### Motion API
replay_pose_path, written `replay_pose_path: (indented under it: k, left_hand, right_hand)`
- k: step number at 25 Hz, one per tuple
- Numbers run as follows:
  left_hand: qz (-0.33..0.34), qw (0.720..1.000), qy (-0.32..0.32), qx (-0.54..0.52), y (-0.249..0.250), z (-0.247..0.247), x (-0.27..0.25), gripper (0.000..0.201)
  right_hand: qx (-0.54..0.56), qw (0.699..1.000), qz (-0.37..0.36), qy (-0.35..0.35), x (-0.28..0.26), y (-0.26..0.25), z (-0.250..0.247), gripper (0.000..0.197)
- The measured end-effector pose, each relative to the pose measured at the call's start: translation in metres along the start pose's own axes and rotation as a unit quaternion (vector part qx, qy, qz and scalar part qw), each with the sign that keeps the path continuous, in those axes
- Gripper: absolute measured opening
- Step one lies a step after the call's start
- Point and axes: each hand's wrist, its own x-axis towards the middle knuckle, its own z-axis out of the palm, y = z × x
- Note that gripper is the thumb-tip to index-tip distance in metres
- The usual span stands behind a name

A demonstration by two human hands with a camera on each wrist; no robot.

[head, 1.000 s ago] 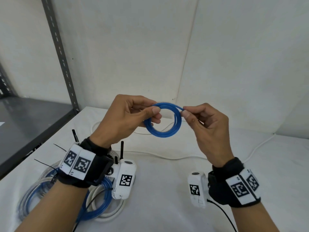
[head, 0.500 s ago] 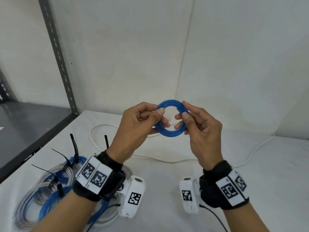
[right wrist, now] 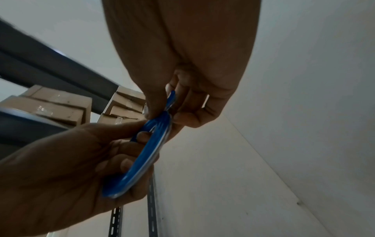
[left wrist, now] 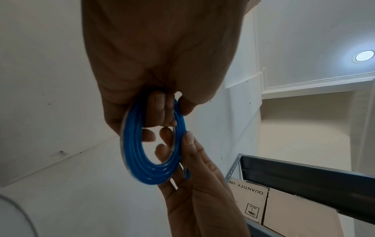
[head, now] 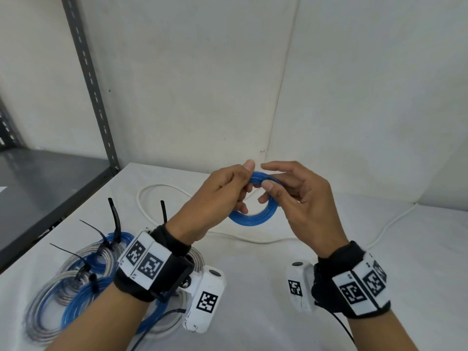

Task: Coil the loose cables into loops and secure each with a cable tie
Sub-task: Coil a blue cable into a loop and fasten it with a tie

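White table (head: 253, 287) in a corner of white walls, dark metal shelf (head: 38, 178) at left. Blue cable coil (head: 253, 217) is held up over the far middle of the table. Against a second ago it has tilted from face-on toward flat, and both hands have closed in on its far side. Left hand (head: 215, 198) grips the coil, thumb over the top and fingers curled through the ring; right hand (head: 304, 198) pinches the same bundle just beside it, thumb against fingers. Coiling looks finished; no tie on it yet. Tied coils (head: 76, 274) with black cable ties (head: 115, 219) lie near left; a loose white cable (head: 157, 188) trails behind.
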Motion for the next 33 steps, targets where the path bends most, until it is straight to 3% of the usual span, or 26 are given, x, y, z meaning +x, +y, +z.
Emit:
replay_pose_path:
  k: [5, 11, 16, 18, 22, 24, 30, 33]
  left_hand:
    - [0.020, 0.997, 0.040, -0.055, 0.004, -0.004, 0.001, 0.046]
    - [0.014, 0.992, 0.054, -0.117, 0.008, -0.003, 0.002, 0.044]
    - [-0.024, 0.978, 0.056, -0.198, 0.004, -0.004, 0.006, 0.044]
    - [-0.053, 0.982, 0.033, -0.180, 0.004, -0.006, 0.007, 0.044]
    - [-0.102, 0.989, -0.063, -0.082, 0.003, -0.009, 0.004, 0.049]
    - [-0.106, 0.988, -0.068, -0.086, 0.001, -0.007, 0.002, 0.048]
    - [-0.074, 0.982, -0.020, -0.170, 0.000, -0.004, 0.005, 0.046]
    - [-0.072, 0.975, -0.008, -0.209, 0.003, -0.006, 0.004, 0.045]
  right_hand:
    - [0.085, 0.994, 0.021, 0.072, 0.001, -0.003, 0.005, 0.004]
    - [0.160, 0.980, 0.039, 0.109, -0.001, -0.010, 0.016, 0.010]
    - [0.161, 0.982, 0.024, 0.094, -0.002, -0.003, 0.023, 0.015]
    - [0.161, 0.983, 0.023, 0.082, 0.000, 0.000, 0.016, 0.016]
    - [0.117, 0.992, 0.032, -0.030, 0.000, 0.000, -0.003, 0.020]
    - [0.113, 0.992, 0.036, -0.045, 0.001, 0.000, -0.006, 0.020]
    - [0.115, 0.989, 0.013, 0.093, 0.001, -0.003, 0.004, 0.011]
    - [0.067, 0.994, 0.028, 0.086, 0.000, -0.006, 0.009, 0.025]
